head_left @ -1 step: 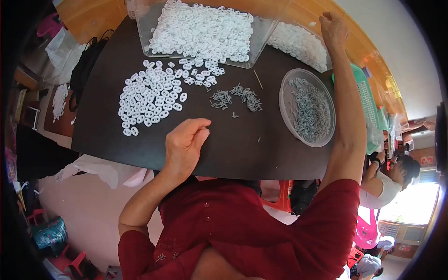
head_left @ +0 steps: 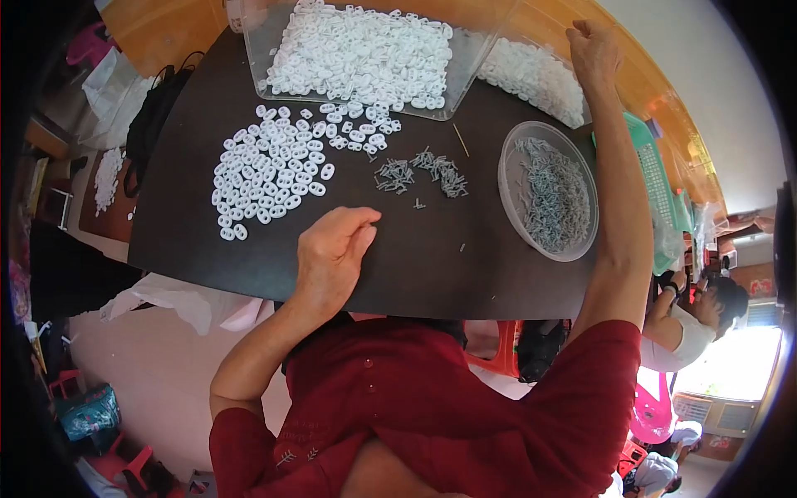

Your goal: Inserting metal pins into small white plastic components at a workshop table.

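My left hand [head_left: 330,257] hovers over the near part of the dark table, its fingers curled in and the thumb close beneath the index finger. Whatever it may hold is hidden. Beyond it lie small grey metal pins [head_left: 394,176] in two loose heaps. To its left spreads a patch of white oval two-holed plastic pieces [head_left: 266,170]. My right arm stretches past a round clear tub [head_left: 504,199] of grey pins. At its end my right hand [head_left: 594,51] is closed, raised at the far right near a clear bag of white pieces [head_left: 531,79]; its grip is out of sight.
A large clear bin [head_left: 452,104] heaped with white pieces stands at the table's back. A thin stick [head_left: 461,141] lies in front of it. A green basket [head_left: 652,174] sits beyond my right arm. Another person [head_left: 681,324] is at the right. A black bag [head_left: 158,116] hangs at the left.
My left hand has shifted very slightly to the right. My right hand and the things on the table look the same.
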Tool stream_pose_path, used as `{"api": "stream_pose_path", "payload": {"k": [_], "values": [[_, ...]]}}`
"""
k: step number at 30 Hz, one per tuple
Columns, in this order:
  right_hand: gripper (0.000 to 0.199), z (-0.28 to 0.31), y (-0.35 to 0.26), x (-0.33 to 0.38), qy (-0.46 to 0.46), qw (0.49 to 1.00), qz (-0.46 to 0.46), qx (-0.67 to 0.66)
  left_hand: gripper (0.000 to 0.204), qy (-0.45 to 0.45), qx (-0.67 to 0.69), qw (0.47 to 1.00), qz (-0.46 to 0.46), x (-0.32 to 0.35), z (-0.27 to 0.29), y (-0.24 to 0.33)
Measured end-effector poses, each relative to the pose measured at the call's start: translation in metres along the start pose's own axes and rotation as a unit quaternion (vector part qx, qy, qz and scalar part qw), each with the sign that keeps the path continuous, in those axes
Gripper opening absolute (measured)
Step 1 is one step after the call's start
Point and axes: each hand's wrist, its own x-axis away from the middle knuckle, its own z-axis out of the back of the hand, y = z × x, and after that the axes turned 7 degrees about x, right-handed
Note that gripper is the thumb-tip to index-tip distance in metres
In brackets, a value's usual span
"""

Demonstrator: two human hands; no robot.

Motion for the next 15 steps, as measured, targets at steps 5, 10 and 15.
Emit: {"api": "stream_pose_path", "payload": {"k": [5, 10, 15], "values": [[0.018, 0.028, -0.044, 0.077, -0.019, 0.988, 0.072, -0.138, 0.018, -0.082, -0.17, 0.964, -0.187, -0.015, -0.025, 0.001], [0.014, 0.075, -0.06, 0.133, -0.113, 0.963, 0.111, -0.216, 0.015, -0.232, -0.183, 0.9, -0.321, 0.006, -0.061, 0.023], [0.012, 0.098, -0.054, 0.15, -0.149, 0.952, 0.089, -0.253, 0.013, -0.218, -0.141, 0.833, -0.489, 0.019, -0.109, 0.013]]}}
